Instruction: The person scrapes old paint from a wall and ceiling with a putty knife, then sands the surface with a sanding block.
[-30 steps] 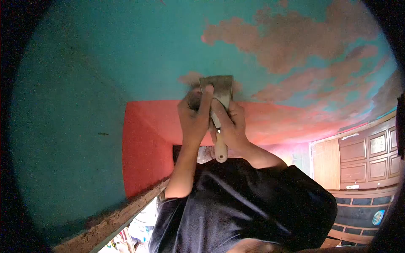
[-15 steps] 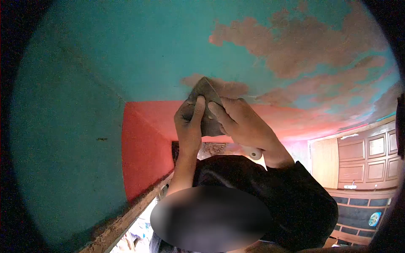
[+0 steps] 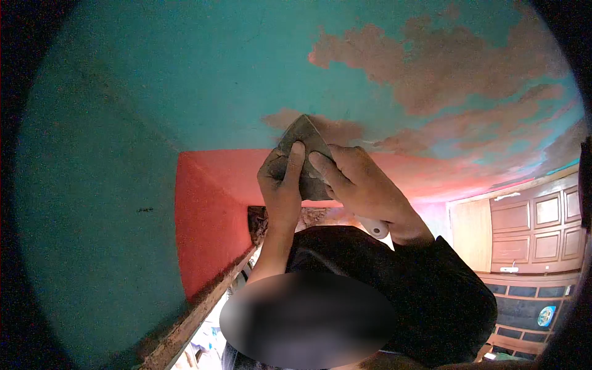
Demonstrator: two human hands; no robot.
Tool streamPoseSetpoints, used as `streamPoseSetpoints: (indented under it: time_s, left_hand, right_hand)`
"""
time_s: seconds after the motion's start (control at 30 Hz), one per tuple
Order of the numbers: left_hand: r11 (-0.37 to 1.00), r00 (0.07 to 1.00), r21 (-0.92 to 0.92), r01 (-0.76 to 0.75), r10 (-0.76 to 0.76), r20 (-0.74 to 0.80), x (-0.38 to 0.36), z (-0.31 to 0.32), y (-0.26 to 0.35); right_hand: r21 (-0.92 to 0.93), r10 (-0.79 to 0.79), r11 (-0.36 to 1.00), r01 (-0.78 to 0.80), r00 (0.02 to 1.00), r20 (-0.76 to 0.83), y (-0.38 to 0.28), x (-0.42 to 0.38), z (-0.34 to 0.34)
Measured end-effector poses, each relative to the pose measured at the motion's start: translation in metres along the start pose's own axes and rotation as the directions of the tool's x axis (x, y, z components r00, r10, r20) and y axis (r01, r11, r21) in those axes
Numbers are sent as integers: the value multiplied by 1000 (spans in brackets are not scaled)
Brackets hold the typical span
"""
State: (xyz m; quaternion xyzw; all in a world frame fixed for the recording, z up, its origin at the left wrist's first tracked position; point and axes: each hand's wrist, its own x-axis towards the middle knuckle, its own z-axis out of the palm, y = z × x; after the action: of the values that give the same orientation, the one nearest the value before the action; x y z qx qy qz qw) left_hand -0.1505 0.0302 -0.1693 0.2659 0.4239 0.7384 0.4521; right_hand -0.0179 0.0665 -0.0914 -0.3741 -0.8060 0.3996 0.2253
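Note:
A dark grey sheet (image 3: 303, 132), flat with a pointed top corner, is held between both hands in front of the painted wall. My left hand (image 3: 282, 172) grips its left side, the thumb lying over the face of the sheet. On the right side my right hand (image 3: 348, 179) holds it with thumb and fingers closed on the edge. Both thumbs are near each other at the sheet's middle. The fingers behind it are partly hidden.
The wall is teal (image 3: 246, 80) with brown bare patches (image 3: 431, 68) and a red-pink part (image 3: 209, 216). A rough wooden beam (image 3: 197, 314) runs at lower left. Brown panelled doors (image 3: 536, 228) stand at right. A white roll-like object (image 3: 377, 229) shows below my right forearm.
Both hands and the sheet have shifted very slightly to the right in view. The grip looks the same.

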Motion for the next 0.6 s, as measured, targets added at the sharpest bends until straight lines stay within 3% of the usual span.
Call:
streamPoseSetpoints:
  time_s: [0.07,0.13,0.27,0.33,0.37,0.4,0.43,0.53,0.6]
  left_hand:
    - [1000,1000,-5,-11,11,-15,-1,5,2]
    - [1000,999,-11,-24,24,-27,0,5,-1]
    - [997,998,45,-59,60,-7,3,-3,-9]
    - [990,996,110,-83,86,-22,5,-5,-10]
    - [994,995,52,-93,95,-24,9,-6,-10]
    - [994,994,-9,-108,108,-27,12,-6,-10]
    - [994,994,-9,-107,107,-20,12,-4,-9]
    - [995,995,56,-88,91,-52,6,0,-7]
    - [997,997,46,-69,70,-27,6,0,-9]
  right_hand:
    - [5,93,996,-93,996,17,4,1,1]
    - [-62,-75,996,71,995,-59,10,2,4]
    - [-7,-118,993,118,992,-54,-4,11,2]
    - [-194,-465,882,430,860,-210,8,22,11]
    - [-195,-461,884,424,860,-220,7,18,8]
    - [-140,-322,943,303,934,-152,-4,15,4]
    - [-94,-175,981,168,982,-73,-10,12,1]
    - [-72,-27,997,27,1000,-1,-2,5,-3]
    - [-45,-124,992,122,991,-47,-2,11,1]
